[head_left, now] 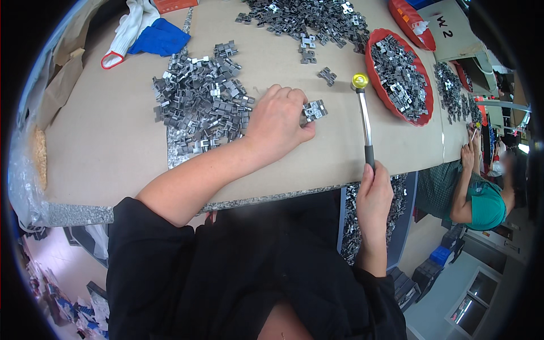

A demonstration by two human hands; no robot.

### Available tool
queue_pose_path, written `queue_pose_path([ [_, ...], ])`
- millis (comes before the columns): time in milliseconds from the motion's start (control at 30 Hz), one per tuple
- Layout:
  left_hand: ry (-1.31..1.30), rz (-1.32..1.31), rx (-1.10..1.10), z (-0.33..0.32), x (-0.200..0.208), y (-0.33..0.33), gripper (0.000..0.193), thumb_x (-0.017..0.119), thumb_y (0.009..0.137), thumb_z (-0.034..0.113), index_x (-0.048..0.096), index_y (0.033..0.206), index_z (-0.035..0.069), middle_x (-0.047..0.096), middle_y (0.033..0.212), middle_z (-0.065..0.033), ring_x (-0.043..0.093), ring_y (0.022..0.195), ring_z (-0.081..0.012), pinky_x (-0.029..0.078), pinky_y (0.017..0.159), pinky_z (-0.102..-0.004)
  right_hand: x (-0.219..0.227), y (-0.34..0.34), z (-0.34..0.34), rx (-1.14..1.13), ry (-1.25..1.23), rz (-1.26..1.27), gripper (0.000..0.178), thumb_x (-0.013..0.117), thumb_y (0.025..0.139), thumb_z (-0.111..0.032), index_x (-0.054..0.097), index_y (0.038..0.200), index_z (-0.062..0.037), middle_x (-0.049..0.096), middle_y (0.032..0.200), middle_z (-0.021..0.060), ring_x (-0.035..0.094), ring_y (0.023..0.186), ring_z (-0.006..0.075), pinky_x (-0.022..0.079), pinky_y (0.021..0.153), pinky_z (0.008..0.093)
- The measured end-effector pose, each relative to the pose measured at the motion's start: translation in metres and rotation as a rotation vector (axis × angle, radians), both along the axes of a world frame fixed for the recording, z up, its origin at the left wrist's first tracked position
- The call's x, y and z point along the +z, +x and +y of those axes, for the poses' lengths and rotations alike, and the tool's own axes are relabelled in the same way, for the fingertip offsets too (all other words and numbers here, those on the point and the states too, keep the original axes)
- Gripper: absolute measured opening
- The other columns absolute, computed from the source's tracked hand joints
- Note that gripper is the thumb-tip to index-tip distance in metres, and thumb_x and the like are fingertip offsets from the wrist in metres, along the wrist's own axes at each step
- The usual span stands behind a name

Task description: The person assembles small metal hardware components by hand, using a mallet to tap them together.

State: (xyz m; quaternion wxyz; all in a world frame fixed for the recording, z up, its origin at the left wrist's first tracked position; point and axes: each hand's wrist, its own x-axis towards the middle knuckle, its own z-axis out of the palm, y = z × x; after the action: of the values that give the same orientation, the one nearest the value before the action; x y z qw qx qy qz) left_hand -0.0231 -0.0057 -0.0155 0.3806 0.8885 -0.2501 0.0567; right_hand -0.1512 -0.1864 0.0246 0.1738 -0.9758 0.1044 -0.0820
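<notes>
My left hand (277, 115) rests above the middle of the worktable, closed, with its fingertips on a small silver stamped-metal part (315, 110). The part sticks out to the right of my fingers, and some of it is hidden behind them. My right hand (374, 192) grips a hammer (365, 119) by its black handle end at the table's front edge. The hammer has a silver shaft and a round yellow head, which points away from me. One loose metal part (327, 76) lies between my left hand and the hammer head.
A heap of metal parts (198, 96) lies left, a larger pile (309, 20) at the back. The red basket (429, 102) on the right holds more. White-and-blue gloves (158, 38) lie far left. Below the edge is a bin (408, 215) of parts. A co-worker (484, 198) works at right.
</notes>
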Motion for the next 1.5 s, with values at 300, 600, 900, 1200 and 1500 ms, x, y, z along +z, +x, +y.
queue_pose_path([
  [300, -0.172, 0.089, -0.048, -0.002, 0.01, -0.006, 0.03, 0.066, 0.064, 0.023, 0.058, 0.079, -0.001, 0.06, 0.073, -0.0126, 0.055, 0.075, -0.0284, 0.044, 0.071, -0.0359, -0.012, 0.018, -0.001, -0.136, -0.307, 0.024, 0.025, 0.053, 0.085, -0.023, 0.051, 0.096, -0.0011, 0.053, 0.082, 0.0154, 0.056, 0.063, 0.034, 0.044, 0.054, 0.0403],
  [600, -0.177, 0.175, -0.098, -0.006, 0.015, -0.01, 0.029, 0.069, 0.064, 0.022, 0.062, 0.084, 0.002, 0.06, 0.07, -0.0074, 0.055, 0.069, -0.0202, 0.045, 0.064, -0.0309, -0.009, 0.037, 0.006, -0.044, 0.437, -0.108, 0.021, 0.048, 0.087, -0.015, 0.058, 0.099, 0.0004, 0.058, 0.075, 0.0115, 0.053, 0.057, 0.0194, 0.042, 0.054, 0.0312],
  [900, -0.209, 0.026, -0.139, -0.004, 0.012, -0.012, 0.029, 0.067, 0.063, 0.023, 0.057, 0.08, 0.002, 0.057, 0.073, -0.0104, 0.053, 0.076, -0.0262, 0.044, 0.067, -0.0361, -0.009, 0.068, 0.025, -0.077, 1.301, 0.145, 0.022, 0.055, 0.086, -0.016, 0.056, 0.097, 0.0028, 0.057, 0.068, 0.0036, 0.048, 0.052, 0.0044, 0.037, 0.044, 0.0168],
  [1200, 0.436, -0.239, -0.157, 0.0, 0.027, -0.016, 0.022, 0.057, 0.069, 0.011, 0.057, 0.088, 0.002, 0.054, 0.082, -0.009, 0.049, 0.08, -0.0221, 0.041, 0.069, -0.0325, 0.047, 0.113, -0.035, -0.087, 0.206, -0.697, 0.024, 0.057, 0.083, -0.011, 0.055, 0.105, -0.0003, 0.058, 0.086, 0.0061, 0.054, 0.067, 0.0092, 0.043, 0.057, 0.021],
  [1500, 1.008, -0.104, -0.072, 0.023, 0.059, -0.019, 0.012, 0.055, 0.065, 0.01, 0.063, 0.072, 0.004, 0.055, 0.076, -0.0076, 0.051, 0.08, -0.0188, 0.041, 0.066, -0.0285, 0.011, 0.129, 0.011, 0.15, 0.083, -0.195, 0.028, 0.057, 0.08, -0.012, 0.056, 0.105, -0.001, 0.057, 0.095, 0.014, 0.057, 0.08, 0.0267, 0.046, 0.07, 0.0347],
])
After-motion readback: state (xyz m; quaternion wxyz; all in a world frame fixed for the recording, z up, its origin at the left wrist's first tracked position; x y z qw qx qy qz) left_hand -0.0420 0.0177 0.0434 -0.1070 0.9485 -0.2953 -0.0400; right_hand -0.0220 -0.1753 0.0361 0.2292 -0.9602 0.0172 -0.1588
